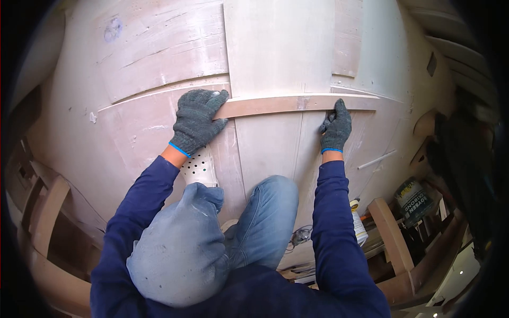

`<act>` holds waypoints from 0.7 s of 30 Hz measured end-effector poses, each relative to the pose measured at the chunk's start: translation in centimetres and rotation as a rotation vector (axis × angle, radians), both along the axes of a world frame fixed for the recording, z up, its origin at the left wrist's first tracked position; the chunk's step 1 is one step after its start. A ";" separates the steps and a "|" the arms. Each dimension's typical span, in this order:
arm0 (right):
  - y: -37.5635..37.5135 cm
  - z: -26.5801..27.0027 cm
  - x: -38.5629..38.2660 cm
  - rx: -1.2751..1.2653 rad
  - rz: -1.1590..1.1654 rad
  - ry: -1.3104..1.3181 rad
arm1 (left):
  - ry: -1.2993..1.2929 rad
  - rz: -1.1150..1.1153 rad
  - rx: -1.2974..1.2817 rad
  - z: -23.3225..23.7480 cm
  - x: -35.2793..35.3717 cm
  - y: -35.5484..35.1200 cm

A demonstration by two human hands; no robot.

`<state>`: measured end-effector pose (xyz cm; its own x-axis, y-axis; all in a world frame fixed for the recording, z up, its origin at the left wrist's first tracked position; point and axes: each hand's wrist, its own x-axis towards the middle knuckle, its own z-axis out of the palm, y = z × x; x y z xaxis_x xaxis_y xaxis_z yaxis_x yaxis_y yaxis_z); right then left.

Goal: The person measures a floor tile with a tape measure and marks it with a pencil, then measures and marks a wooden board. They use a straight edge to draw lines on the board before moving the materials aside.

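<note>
A long, flat wooden strip (270,105) lies crosswise in front of me, over pale boards. My left hand (197,119), in a dark grey knit glove with a blue cuff, is closed around its left end. Near the strip's right end, my right hand (336,127) wears a matching glove and pinches the lower edge, thumb side up. The fingers beneath the strip are partly hidden. Below my left wrist shows a white perforated clog (199,168).
Pale wooden panels (281,47) with raised edges cover the surface ahead. A thin white stick (377,159) lies at right. Lower right are a labelled can (413,200), a white container (359,225) and a curved wooden piece (391,236). More curved wood (50,214) stands at left.
</note>
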<state>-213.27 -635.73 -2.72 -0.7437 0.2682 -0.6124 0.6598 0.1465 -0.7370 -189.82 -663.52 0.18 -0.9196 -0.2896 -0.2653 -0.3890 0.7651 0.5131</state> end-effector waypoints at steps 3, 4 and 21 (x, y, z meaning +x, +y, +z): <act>0.6 -0.5 -0.3 0.006 -0.002 0.006 | 0.034 -0.008 -0.023 0.1 0.1 0.2; 0.2 -0.3 -0.2 -0.004 -0.003 0.001 | 0.030 -0.009 -0.034 0.1 0.1 0.2; 0.7 -0.4 -0.2 -0.006 0.025 -0.011 | 0.083 -0.061 -0.062 -0.1 0.1 0.5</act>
